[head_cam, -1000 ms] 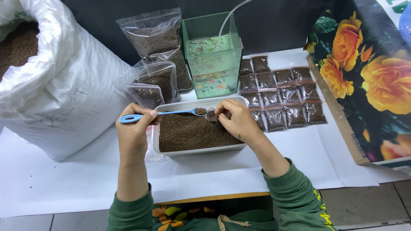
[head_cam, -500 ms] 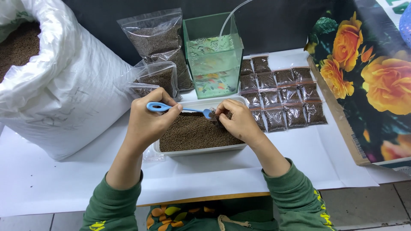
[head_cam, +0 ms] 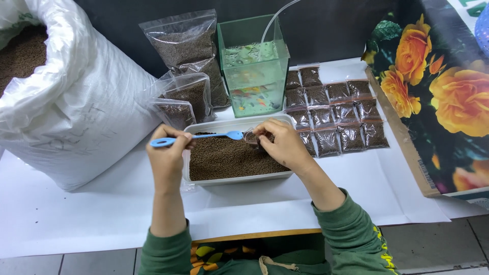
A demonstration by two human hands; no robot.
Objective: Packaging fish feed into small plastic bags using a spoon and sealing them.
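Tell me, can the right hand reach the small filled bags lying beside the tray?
Probably yes: the right hand is beside the small filled bags, nothing between them, but it holds a small bag now.

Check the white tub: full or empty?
Partly full. The tub holds a layer of brown pellets across its bottom, below the rim. The left hand holds a blue spoon over it.

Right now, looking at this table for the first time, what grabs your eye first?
Probably the big white sack of brown pellets filling the left side, and the bright orange flower print along the right edge. At centre, the left hand holds a blue spoon over a white tray of pellets, while the right hand holds a small clear bag at the spoon's tip.
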